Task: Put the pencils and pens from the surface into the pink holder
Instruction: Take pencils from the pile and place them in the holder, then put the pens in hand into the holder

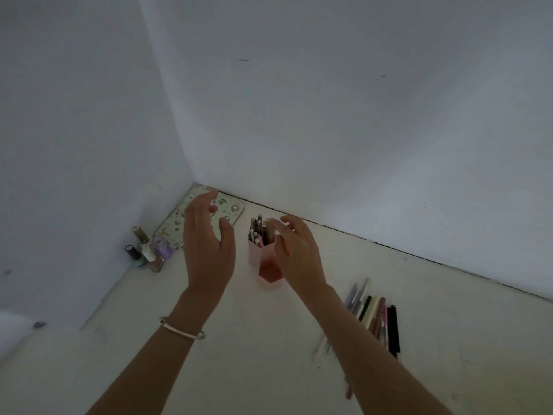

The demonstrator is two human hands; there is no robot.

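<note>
The pink holder stood far on the worktop, several pens inside. Both hands (left hand, right hand) hovered beside it, fingers spread, holding nothing. More pens lay right of it.

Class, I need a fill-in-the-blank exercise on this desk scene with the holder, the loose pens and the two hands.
1. The holder is coloured ____.
2. The loose pens lie on the surface, to the ____ of the holder.
3. The bracelet is on the ____ wrist.
4. The left hand and right hand both hold ____.

Missing words: pink; right; left; nothing
</note>
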